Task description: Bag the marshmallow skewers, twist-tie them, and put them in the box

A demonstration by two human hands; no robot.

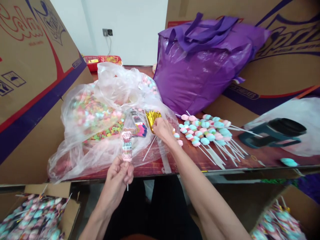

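Note:
My left hand (120, 175) is closed around the white stick of a wrapped marshmallow skewer (126, 146), held upright above the table edge. A printed clear wrapper covers its pink and blue pieces. At a small container of gold twist ties (152, 116), my right hand (162, 128) has its fingers pinched together on the ties. Flat printed bags (137, 121) with pink and blue ends lie just left of it. Two thin white sticks (149, 148) lie below my right hand. To the right is a pile of unwrapped marshmallow skewers (206, 130).
A large clear plastic bag (117, 86) holds colourful ring candies (110, 130). Behind stand a purple bag (195, 70) and big cardboard boxes (32, 83). A dark mug (272, 133) lies at right, near a loose blue marshmallow (288, 162). Open boxes of finished-looking skewers (32, 216) sit below.

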